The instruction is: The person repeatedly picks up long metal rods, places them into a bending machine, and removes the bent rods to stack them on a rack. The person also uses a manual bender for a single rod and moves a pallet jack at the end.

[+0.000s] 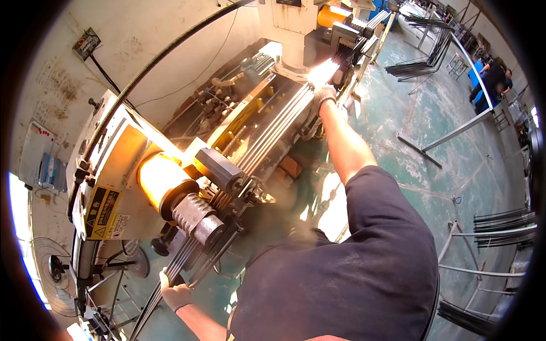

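Note:
A bundle of long thin metal rods (278, 126) runs lengthwise through a machine, from the lower left to the upper right. At the near end my left hand (176, 294), in a light glove, is closed round the rods, with its thumb up along their side. My right arm reaches far forward, and its gloved hand (325, 94) is closed at the rods' far part; bright glare hides some of its fingers. Close to my left hand is the machine's near head, with an orange cylinder (165, 177), a ridged metal roller (193, 213) and a dark block (218, 169).
A second head with an orange cylinder (333, 16) stands at the far end. A ribbed hose (151, 71) arches overhead. On the right, metal racks (460, 122) hold dark bent rods (426, 62). Another person (492, 82) works far right. A fan (56, 267) stands lower left.

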A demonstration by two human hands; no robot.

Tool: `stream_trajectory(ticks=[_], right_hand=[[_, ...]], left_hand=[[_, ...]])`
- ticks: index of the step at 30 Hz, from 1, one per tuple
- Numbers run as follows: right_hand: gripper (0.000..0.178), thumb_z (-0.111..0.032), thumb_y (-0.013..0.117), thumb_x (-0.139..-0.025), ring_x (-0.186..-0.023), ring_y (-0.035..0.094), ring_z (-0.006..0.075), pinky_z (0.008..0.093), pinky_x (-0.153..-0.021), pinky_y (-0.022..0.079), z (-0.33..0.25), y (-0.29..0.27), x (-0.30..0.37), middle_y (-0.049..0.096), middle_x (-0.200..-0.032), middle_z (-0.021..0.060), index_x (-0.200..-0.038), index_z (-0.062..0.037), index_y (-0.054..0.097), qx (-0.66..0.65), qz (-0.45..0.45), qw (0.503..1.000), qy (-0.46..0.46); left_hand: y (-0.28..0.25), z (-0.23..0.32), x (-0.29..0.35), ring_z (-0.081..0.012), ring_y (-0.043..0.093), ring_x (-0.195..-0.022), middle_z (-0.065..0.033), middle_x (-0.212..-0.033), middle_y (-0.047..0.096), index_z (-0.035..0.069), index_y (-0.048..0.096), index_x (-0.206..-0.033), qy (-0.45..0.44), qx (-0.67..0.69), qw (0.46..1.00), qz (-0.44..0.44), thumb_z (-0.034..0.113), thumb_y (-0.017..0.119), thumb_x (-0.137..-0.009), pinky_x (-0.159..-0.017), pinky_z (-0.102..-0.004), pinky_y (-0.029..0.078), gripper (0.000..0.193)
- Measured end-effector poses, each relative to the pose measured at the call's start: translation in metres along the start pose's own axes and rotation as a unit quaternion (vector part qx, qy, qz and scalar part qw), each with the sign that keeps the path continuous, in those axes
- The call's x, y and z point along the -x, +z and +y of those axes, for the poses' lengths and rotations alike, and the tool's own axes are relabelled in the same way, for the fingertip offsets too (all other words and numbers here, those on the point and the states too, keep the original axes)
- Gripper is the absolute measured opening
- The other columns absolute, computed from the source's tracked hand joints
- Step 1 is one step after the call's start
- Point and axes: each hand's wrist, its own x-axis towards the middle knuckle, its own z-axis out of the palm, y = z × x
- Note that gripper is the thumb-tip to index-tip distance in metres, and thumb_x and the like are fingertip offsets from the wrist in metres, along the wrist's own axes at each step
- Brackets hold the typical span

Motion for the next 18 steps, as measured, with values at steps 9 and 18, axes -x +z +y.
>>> stream_trajectory(ticks=[9, 18], right_hand=[[0.024, -0.017, 0.086, -0.086, -0.085, 0.068, 0.0153, 0.0314, -0.074, 0.055, -0.102, 0.02, 0.26, 0.073, -0.091, 0.0029, -0.104, -0.0034, 0.078, -0.476, -0.149, 0.864, 0.071], [0.028, -0.011, 0.072, -0.099, -0.115, 0.067, 0.0174, 0.0352, -0.1, 0.057, -0.047, 0.031, 0.142, 0.074, -0.122, 0.0063, -0.126, -0.0066, 0.075, -0.497, -0.209, 0.835, 0.108]], left_hand=[[0.018, -0.016, 0.026, -0.0249, 0.072, -0.092, -0.0108, -0.12, 0.071, 0.009, 0.059, -0.145, 0.093, -0.225, 0.969, -0.033, 0.029, 0.058, -0.107, -0.065, -0.0415, 0.065, 0.043], [-0.002, -0.028, 0.009, -0.034, 0.06, -0.129, -0.0189, -0.134, 0.063, -0.003, 0.058, -0.133, 0.04, 0.253, 0.967, 0.001, 0.036, 0.052, -0.112, -0.117, -0.0519, 0.046, 0.045]])
